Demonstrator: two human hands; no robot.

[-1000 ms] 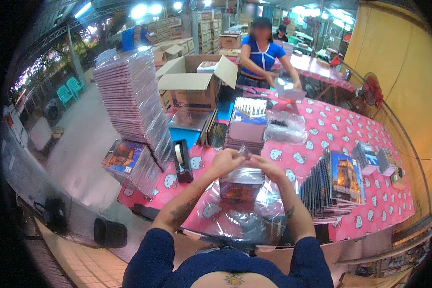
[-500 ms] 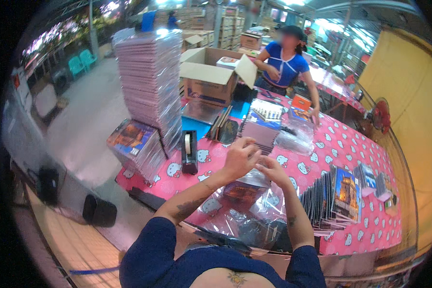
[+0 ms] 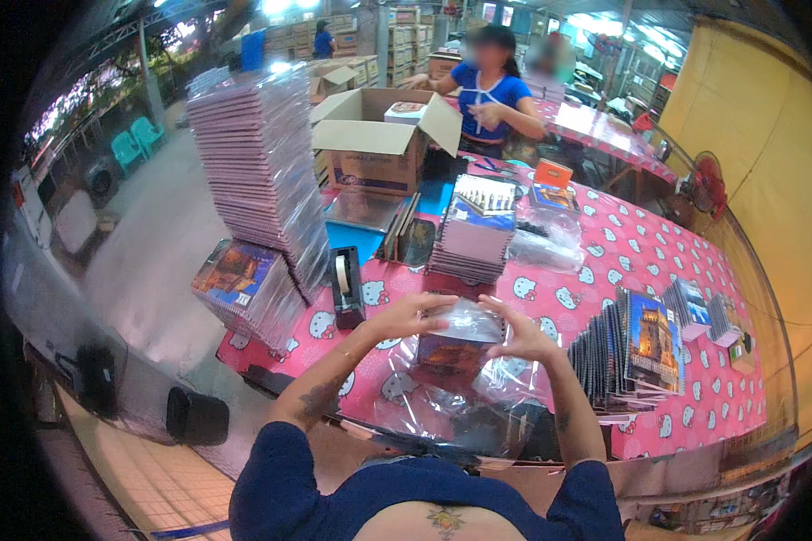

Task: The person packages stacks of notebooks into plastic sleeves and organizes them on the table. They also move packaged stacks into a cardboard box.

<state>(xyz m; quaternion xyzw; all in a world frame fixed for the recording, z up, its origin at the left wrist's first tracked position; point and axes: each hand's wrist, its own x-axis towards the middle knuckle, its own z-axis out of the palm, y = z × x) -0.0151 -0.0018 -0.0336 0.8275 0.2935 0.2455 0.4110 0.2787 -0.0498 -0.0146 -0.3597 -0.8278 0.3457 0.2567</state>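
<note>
Head | carton: cardboard, flaps open, white-topped item inside | bundle: blocky, in crinkled clear film, at pink table's near edge, between hands | left hand, right hand: fingers spread, curved, grasping nothing; film contact unclear | tall stack: ridged, film-wrapped | dispenser: black, holds tape roll

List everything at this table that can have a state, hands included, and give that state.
Left hand: open, slightly curved
Right hand: open, slightly curved
Middle notebooks: clear plastic around them
Cardboard box: flaps open
Tall stack: wrapped in clear film
Tape dispenser: loaded with tape
Notebooks at right: overlapping in a row
Fan: cannot tell whether running
</note>
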